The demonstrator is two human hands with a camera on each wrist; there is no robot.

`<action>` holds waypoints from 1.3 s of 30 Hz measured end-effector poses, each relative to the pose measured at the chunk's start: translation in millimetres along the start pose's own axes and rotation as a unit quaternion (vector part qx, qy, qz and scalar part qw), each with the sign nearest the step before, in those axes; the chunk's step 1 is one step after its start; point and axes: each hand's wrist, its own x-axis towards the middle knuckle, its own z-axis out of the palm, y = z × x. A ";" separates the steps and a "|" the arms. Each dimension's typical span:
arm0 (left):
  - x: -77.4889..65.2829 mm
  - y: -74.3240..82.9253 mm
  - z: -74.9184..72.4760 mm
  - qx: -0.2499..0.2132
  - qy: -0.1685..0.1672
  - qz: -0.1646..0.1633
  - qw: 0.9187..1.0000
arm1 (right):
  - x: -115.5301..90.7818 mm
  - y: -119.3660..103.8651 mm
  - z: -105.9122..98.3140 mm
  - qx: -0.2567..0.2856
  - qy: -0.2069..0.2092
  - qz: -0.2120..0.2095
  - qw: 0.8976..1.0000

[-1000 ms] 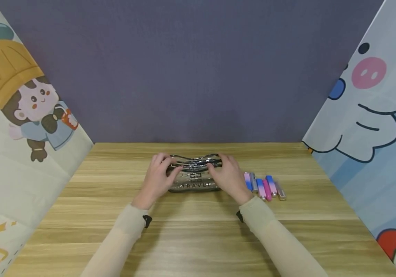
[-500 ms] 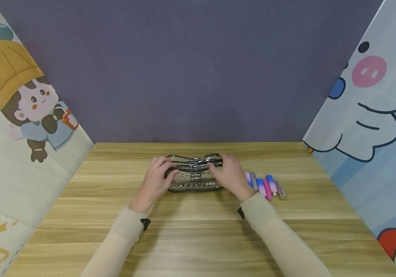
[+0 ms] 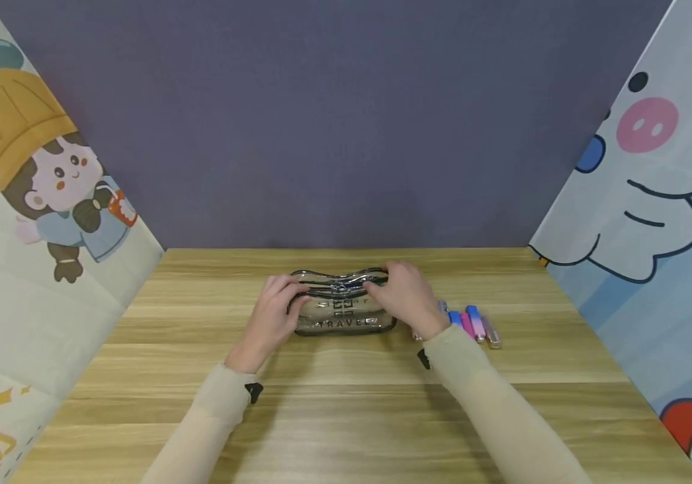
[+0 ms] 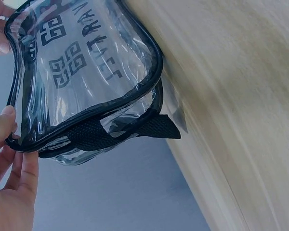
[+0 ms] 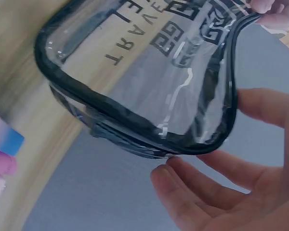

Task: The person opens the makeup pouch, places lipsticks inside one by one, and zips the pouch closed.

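A clear zip pouch (image 3: pixel 346 312) with black piping and the word TRAVEL stands on the wooden table in the head view. My left hand (image 3: pixel 270 316) pinches its upper left corner, thumb in front and fingers behind; in the left wrist view the thumb (image 4: pixel 2 125) presses the piping. At the upper right corner, my right hand (image 3: pixel 409 302) holds the edge between thumb and index finger, its other fingers (image 5: pixel 178 187) spread below in the right wrist view. A zipper runs along the dipped top between both hands. A black fabric side tab (image 4: pixel 156 127) sticks out on the left.
Several small pink, blue and silvery sticks (image 3: pixel 475 323) lie in a row right of the pouch, partly behind my right wrist. A purple-grey panel (image 3: pixel 346 128) rises behind the table, with cartoon-printed sheets (image 3: pixel 642 202) at both sides.
My right hand has shifted slightly right and turned, now covering more of the small sticks. The pouch's right side has spread out a little. My left hand has barely moved.
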 end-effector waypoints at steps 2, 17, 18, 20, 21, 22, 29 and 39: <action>0.0 -0.5 0.8 0.001 0.002 0.003 1.000 | 1.4 -4.0 -2.0 -0.017 0.004 -0.018 1.000; -1.1 -3.8 5.6 0.005 0.044 0.040 0.998 | 16.2 -31.7 -0.9 -0.005 -0.034 -0.123 0.992; -1.2 -4.1 5.8 0.005 0.045 0.039 0.998 | 17.4 -33.0 -0.1 -0.005 -0.040 -0.126 0.991; -1.5 -4.4 6.0 0.005 0.047 0.039 0.998 | 19.8 -35.3 1.8 -0.014 -0.046 -0.134 0.990; -1.6 -4.5 6.0 0.005 0.049 0.039 0.998 | 21.0 -36.4 2.8 -0.020 -0.047 -0.137 0.989; -1.6 -4.4 6.1 0.005 0.050 0.039 0.998 | 22.2 -37.4 4.0 -0.025 -0.047 -0.139 0.989; -1.7 -4.4 6.2 0.007 0.059 0.048 0.997 | 28.0 -43.1 12.0 -0.057 -0.070 -0.121 0.989; -3.7 -4.0 6.0 0.019 0.053 0.038 0.998 | 32.9 -47.3 20.4 -0.103 -0.074 -0.102 0.987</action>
